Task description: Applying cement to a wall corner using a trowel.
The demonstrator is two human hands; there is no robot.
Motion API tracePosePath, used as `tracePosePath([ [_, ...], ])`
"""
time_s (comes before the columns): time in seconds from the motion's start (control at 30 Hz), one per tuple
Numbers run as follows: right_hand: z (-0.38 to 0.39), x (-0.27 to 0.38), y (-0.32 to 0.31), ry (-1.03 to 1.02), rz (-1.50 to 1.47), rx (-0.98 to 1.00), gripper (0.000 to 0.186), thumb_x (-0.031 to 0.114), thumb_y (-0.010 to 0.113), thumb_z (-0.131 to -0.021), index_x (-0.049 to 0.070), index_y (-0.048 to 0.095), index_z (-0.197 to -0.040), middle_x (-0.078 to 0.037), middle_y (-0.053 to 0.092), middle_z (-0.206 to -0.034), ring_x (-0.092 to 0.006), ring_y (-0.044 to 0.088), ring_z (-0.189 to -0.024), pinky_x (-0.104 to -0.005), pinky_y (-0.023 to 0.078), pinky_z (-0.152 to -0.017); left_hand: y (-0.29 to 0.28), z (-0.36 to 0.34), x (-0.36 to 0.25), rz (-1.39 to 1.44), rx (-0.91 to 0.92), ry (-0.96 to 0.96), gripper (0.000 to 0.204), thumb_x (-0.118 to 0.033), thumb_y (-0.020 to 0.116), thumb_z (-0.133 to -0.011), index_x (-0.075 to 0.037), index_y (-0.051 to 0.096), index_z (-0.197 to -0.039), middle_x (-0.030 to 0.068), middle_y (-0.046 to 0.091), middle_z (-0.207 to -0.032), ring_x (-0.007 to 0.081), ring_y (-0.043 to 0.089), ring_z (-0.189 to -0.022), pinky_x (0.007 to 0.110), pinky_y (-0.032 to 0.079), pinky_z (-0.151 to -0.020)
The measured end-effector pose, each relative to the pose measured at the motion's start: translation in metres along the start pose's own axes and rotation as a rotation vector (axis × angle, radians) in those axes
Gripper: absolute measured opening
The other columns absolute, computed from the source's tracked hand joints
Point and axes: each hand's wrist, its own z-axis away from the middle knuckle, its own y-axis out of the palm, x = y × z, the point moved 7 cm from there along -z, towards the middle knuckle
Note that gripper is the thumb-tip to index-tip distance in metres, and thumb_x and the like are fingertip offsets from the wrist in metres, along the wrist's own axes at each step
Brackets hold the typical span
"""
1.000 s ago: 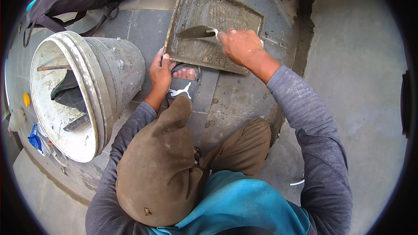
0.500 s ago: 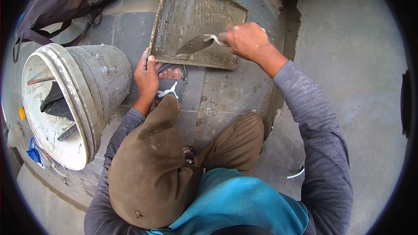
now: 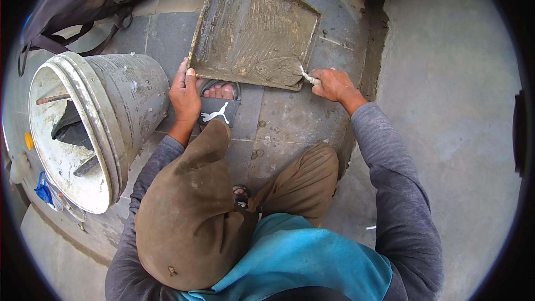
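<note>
1. Head view, live now: just swept the trowel [image 3: 308, 76] rightward, from near the front middle of the tray [image 3: 245, 81] half a second ago to the near right corner.
2. Gripping the trowel by its white handle with the right hand [image 3: 334, 85], closed firmly around it, now out past the tray's right wall instead of over the mix.
3. Gone low with the blade too: broad and clear a moment ago, now blending into the grey-brown mortar [image 3: 253, 30]; cannot tell its depth in there.
4. Holding on with the left hand [image 3: 185, 96], clamped to the near left corner with thumb over the rim, same as half a second ago.
5. Looking at the tray's place: low over the tiled floor [image 3: 290, 117], just beyond the sandal [image 3: 214, 111]; cannot tell from above whether level or slightly propped.
6. Leaving the pale bucket [image 3: 128, 89] alone, near the left hand.
7. Reading the stroke: probably gathering or smearing mortar toward that corner, with streaks across the tray's middle, and likely bracing against the push from the left.
</note>
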Motion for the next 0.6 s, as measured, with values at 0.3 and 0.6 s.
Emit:
tracePosePath([
  [0.3, -0.018, 0.062, -0.024, -0.175, -0.111, 0.009, 0.040, 0.023, 0.064, -0.080, 0.015, 0.064, -0.119, -0.016, 0.069, -0.107, -0.0359, 0.063, -0.104, -0.0467, 0.050, -0.089, 0.007, 0.003, -0.016, -0.054, 0.018, 0.063, 0.040, -0.013, 0.047, -0.102, 0.002, 0.047, -0.139, 0.0135, 0.057, -0.128, 0.0179, 0.060, -0.106, 0.031, 0.056, -0.088],
  [0.6, -0.038, 0.149, -0.091, -0.438, -0.003, -0.148, 0.034, 0.019, 0.065, -0.077, 0.005, 0.067, -0.108, -0.024, 0.068, -0.095, -0.0395, 0.065, -0.093, -0.0468, 0.052, -0.083, 0.001, 0.009, -0.018, -0.093, 0.054, 0.026, 0.040, -0.013, 0.048, -0.102, 0.002, 0.047, -0.139, 0.0142, 0.055, -0.131, 0.0175, 0.059, -0.107, 0.031, 0.056, -0.088],
])
